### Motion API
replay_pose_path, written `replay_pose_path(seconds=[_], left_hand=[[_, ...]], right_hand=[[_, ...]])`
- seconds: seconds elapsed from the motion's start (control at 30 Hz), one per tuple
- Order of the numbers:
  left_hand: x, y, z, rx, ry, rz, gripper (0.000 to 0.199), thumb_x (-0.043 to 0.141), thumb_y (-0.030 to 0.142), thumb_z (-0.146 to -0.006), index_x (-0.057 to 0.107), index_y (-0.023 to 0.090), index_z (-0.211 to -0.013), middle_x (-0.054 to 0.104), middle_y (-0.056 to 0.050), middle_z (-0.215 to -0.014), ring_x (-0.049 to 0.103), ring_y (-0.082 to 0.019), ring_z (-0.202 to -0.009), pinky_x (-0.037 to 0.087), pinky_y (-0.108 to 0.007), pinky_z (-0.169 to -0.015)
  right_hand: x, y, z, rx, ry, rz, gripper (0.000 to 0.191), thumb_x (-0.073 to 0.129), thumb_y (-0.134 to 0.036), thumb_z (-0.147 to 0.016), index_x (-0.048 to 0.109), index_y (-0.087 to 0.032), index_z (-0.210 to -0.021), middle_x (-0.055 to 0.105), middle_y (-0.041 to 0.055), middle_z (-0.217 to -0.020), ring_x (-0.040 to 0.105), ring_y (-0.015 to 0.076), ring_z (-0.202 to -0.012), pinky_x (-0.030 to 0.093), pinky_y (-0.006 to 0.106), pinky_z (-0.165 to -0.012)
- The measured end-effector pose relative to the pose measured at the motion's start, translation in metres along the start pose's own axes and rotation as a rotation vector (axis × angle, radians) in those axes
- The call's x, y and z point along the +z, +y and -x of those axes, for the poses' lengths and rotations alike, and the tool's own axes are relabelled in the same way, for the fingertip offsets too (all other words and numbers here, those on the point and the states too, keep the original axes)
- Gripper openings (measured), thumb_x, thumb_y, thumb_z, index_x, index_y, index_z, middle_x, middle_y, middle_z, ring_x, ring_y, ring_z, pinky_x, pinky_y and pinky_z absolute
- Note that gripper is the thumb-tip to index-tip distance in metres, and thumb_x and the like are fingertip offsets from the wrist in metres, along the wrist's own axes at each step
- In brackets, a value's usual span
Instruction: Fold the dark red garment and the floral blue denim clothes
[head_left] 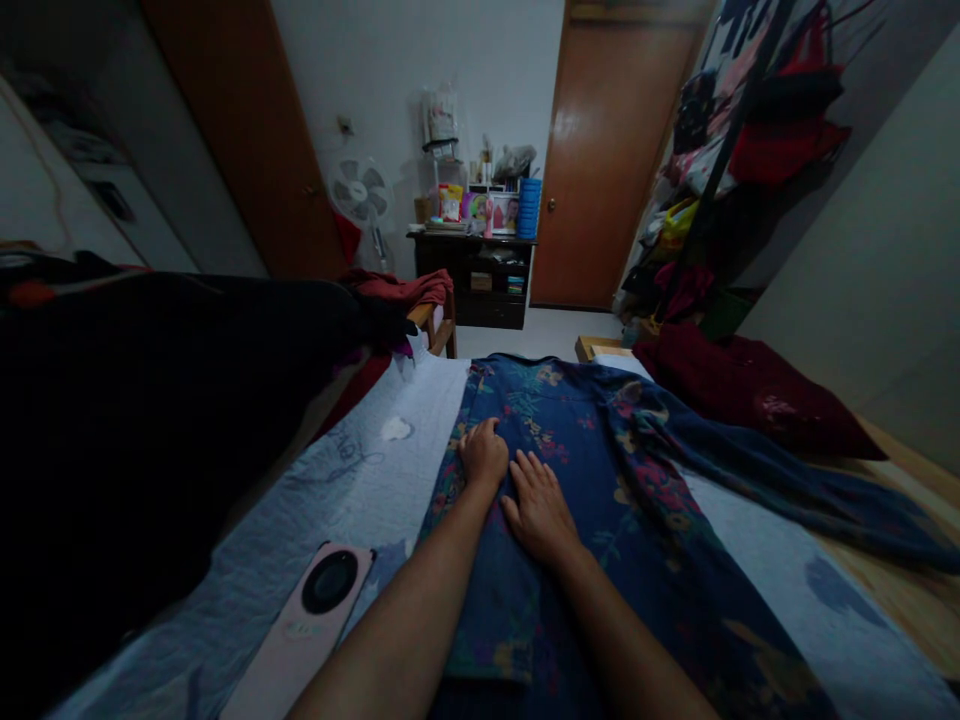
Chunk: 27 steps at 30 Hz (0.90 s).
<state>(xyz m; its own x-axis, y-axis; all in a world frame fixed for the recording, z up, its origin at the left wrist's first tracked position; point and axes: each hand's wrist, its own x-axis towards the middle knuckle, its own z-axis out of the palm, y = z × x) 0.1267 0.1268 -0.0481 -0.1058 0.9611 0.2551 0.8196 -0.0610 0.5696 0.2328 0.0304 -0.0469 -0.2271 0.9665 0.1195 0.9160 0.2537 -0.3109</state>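
Observation:
A dark blue garment with a floral pattern [592,450] lies spread on the bed, one long sleeve stretched out to the right. The other sleeve appears folded over the body, below my hands. My left hand [484,452] rests on the garment's left part with its fingers curled closed; whether they pinch the cloth cannot be made out. Just right of it, my right hand [540,505] lies flat on the fabric, fingers extended. The two hands are close but apart.
A pink phone [304,630] lies on the light bedsheet [356,480] to the left. Black cloth [150,420] is heaped at the far left. A dark red pillow [757,395] sits at the right. Beyond the bed are a dark cabinet [472,305], a fan [360,190] and a door [600,150].

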Motion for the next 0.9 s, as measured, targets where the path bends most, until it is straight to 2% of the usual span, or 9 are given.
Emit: replay_pose_path(seconds=[0.1, 0.23, 0.37, 0.47, 0.53, 0.73, 0.9], left_hand=[[0.005, -0.001, 0.000, 0.067, -0.023, -0.048, 0.043, 0.039, 0.012, -0.086, 0.060, 0.015, -0.123, 0.063, -0.012, -0.129, 0.053, -0.022, -0.125, 0.033, -0.041, -0.110], [0.009, -0.006, -0.004, 0.139, -0.093, -0.176, 0.049, 0.039, 0.017, -0.089, 0.050, 0.010, -0.136, 0.047, -0.018, -0.146, 0.039, -0.026, -0.139, 0.026, -0.045, -0.115], [-0.003, -0.020, -0.014, 0.161, -0.217, -0.286, 0.056, 0.040, 0.035, -0.094, 0.041, 0.009, -0.143, 0.038, -0.018, -0.152, 0.032, -0.029, -0.143, 0.024, -0.046, -0.116], [-0.013, -0.032, -0.018, 0.148, -0.239, -0.333, 0.063, 0.036, 0.051, -0.095, 0.039, 0.012, -0.145, 0.034, -0.017, -0.155, 0.028, -0.029, -0.144, 0.023, -0.049, -0.116], [-0.018, -0.039, -0.016, 0.172, -0.244, -0.351, 0.064, 0.033, 0.053, -0.096, 0.038, 0.013, -0.145, 0.033, -0.017, -0.155, 0.027, -0.028, -0.145, 0.022, -0.050, -0.116], [-0.027, -0.055, 0.005, 0.256, -0.246, -0.371, 0.061, 0.033, 0.052, -0.097, 0.038, 0.016, -0.146, 0.033, -0.016, -0.155, 0.028, -0.027, -0.145, 0.022, -0.050, -0.116], [-0.046, -0.059, 0.035, 0.307, -0.235, -0.383, 0.051, 0.040, 0.040, -0.096, 0.042, 0.019, -0.143, 0.037, -0.014, -0.154, 0.032, -0.027, -0.143, 0.023, -0.049, -0.116]], right_hand=[[0.001, 0.001, 0.001, -0.014, 0.021, 0.001, 0.060, 0.044, -0.039, -0.092, 0.041, -0.013, -0.146, 0.030, 0.0094, -0.157, 0.022, 0.0259, -0.146, 0.017, 0.044, -0.119], [0.002, 0.003, 0.001, -0.020, 0.035, -0.003, 0.060, 0.044, -0.040, -0.092, 0.041, -0.014, -0.146, 0.031, 0.0092, -0.157, 0.023, 0.0261, -0.146, 0.018, 0.045, -0.119], [0.003, 0.004, 0.000, -0.020, 0.034, -0.011, 0.060, 0.043, -0.042, -0.093, 0.042, -0.013, -0.146, 0.030, 0.0099, -0.157, 0.022, 0.0269, -0.146, 0.017, 0.045, -0.119], [0.004, 0.004, 0.001, -0.016, 0.030, -0.010, 0.060, 0.042, -0.043, -0.093, 0.042, -0.013, -0.145, 0.030, 0.0098, -0.157, 0.022, 0.0271, -0.146, 0.017, 0.045, -0.119], [0.004, 0.004, 0.001, -0.016, 0.028, -0.008, 0.061, 0.041, -0.043, -0.093, 0.042, -0.012, -0.145, 0.030, 0.0100, -0.157, 0.021, 0.0269, -0.146, 0.017, 0.045, -0.119], [0.003, 0.004, 0.001, -0.019, 0.045, -0.005, 0.059, 0.043, -0.042, -0.093, 0.043, -0.012, -0.144, 0.032, 0.0112, -0.156, 0.023, 0.0271, -0.146, 0.018, 0.045, -0.118], [0.002, 0.002, 0.001, -0.022, 0.046, 0.012, 0.059, 0.043, -0.040, -0.093, 0.044, -0.011, -0.143, 0.034, 0.0122, -0.155, 0.025, 0.0277, -0.145, 0.019, 0.044, -0.117]])
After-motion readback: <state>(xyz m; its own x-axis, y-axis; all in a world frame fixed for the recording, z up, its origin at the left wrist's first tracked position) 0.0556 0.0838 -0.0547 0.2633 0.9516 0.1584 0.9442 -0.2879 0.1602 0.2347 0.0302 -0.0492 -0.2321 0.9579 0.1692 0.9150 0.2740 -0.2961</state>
